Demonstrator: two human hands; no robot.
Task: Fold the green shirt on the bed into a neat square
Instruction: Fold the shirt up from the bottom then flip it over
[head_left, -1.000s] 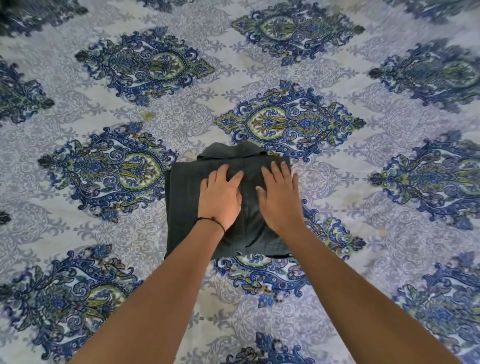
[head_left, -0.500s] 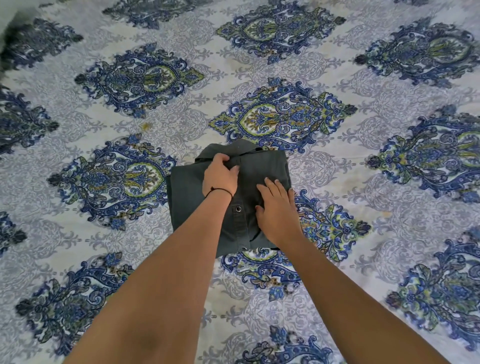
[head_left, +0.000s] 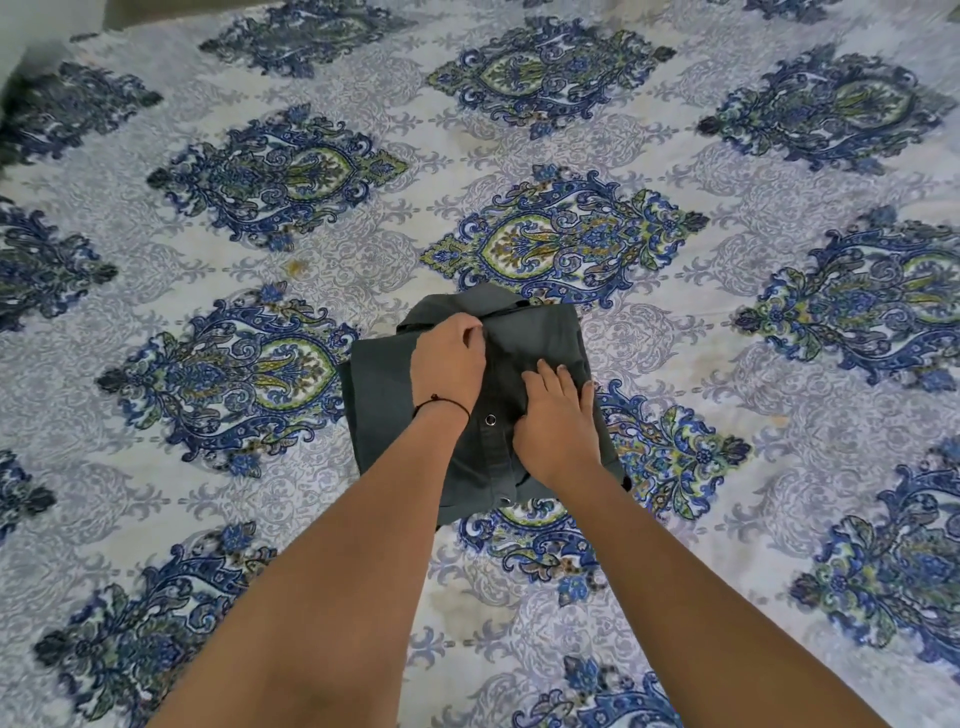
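The fingers (head_left: 470, 332) of the left hand (head_left: 449, 364) are curled shut, pinching a ridge of cloth near the far edge of the dark green, snap-fronted cotton shirt (head_left: 374, 395). The fingers (head_left: 553, 376) of the right hand (head_left: 558, 421) lie spread and flat, pressing down on the cloth just beside and nearer than the left knuckles; they grip nothing. The shirt is already a compact, roughly square bundle lying on the blue-and-white paisley-patterned bed sheet (head_left: 260, 519), directly under both hands. A soft hump of fabric, probably the collar, sticks out just beyond the left fingertips, and the snap placket runs toward the person between the two wrists, with a metal snap (head_left: 490, 419) showing just behind the left wrist, which wears a thin black cord bracelet (head_left: 441, 402).

The step in hand looks like tidying the top edge so the bundle closes square. To do it well, the flat right palm should act as an anchor, holding the layers beneath from sliding, while the pinching left fingers draw the loose ridge taut and tuck the protruding hump back under the fold line. Pulling should be gentle and parallel to the bed; a lift would drag the lower layers out of register. The near right corner, beneath the right wrist, appears slightly ragged and may want a smoothing stroke afterward.
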